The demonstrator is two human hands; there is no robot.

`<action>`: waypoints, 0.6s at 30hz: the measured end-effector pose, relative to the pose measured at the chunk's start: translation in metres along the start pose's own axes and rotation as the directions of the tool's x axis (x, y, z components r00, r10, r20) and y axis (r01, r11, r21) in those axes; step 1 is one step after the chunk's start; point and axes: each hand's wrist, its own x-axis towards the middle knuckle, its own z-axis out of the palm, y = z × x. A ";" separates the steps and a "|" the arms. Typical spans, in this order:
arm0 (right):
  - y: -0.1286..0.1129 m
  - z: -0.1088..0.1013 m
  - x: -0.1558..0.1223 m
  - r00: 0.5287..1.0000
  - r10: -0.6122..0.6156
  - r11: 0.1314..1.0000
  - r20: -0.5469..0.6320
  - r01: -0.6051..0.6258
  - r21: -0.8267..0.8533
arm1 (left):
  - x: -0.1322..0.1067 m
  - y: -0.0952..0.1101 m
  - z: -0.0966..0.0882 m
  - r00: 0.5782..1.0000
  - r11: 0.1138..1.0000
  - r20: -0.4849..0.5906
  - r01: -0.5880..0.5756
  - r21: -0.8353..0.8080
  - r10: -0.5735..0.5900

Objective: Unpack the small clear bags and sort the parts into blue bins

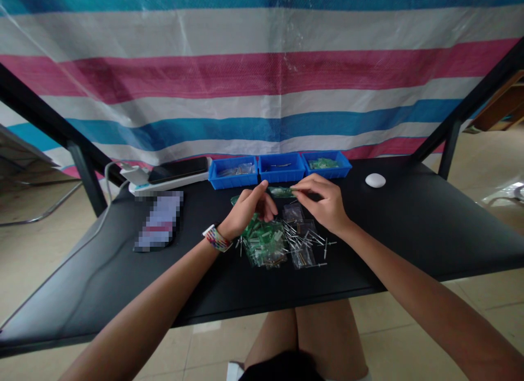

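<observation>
Our knees sit under the worktop [409, 233]; left hand [245, 209] and right hand [323, 203] each grip-pinch one green packet [281, 192]; the loose pile [278, 244] remains unsorted, trays [280, 168] nearly bare.

Soft daylight, wide-angle edge distortion

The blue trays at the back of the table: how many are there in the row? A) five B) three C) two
B: three blue trays stand side by side along the far edge of the black table, beyond the left hand and right hand.
</observation>
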 end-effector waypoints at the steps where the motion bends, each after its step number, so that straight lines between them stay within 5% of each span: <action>1: -0.001 -0.001 0.000 0.997 -0.067 0.996 0.024 0.068 -0.056 | 0.001 -0.001 0.000 1.000 0.998 0.007 0.026 -0.053 -0.025; 6: -0.002 -0.001 -0.001 0.984 -0.167 0.974 0.067 0.175 -0.140 | 0.004 -0.003 0.000 0.999 0.978 -0.022 0.036 -0.207 -0.041; 9: 0.005 0.002 -0.001 0.998 -0.056 0.997 -0.007 0.055 -0.045 | 0.004 -0.002 0.000 0.998 0.977 -0.059 -0.007 -0.212 -0.006; 11: 0.010 0.002 0.000 0.992 0.123 0.982 -0.024 -0.118 0.149 | 0.003 -0.002 0.000 0.998 0.981 -0.067 -0.028 -0.190 0.016; 14: 0.014 0.002 0.002 0.894 0.414 0.784 0.170 -0.445 0.432 | 0.003 -0.002 0.000 0.998 0.989 -0.041 -0.049 -0.138 0.044; 16: 0.012 0.002 0.003 0.809 0.499 0.644 0.311 -0.586 0.492 | 0.003 -0.002 0.001 0.998 0.993 -0.010 -0.063 -0.099 0.062; 18: 0.008 0.003 0.002 0.771 0.527 0.585 0.357 -0.634 0.506 | 0.003 -0.002 0.002 0.997 0.995 0.015 -0.079 -0.058 0.080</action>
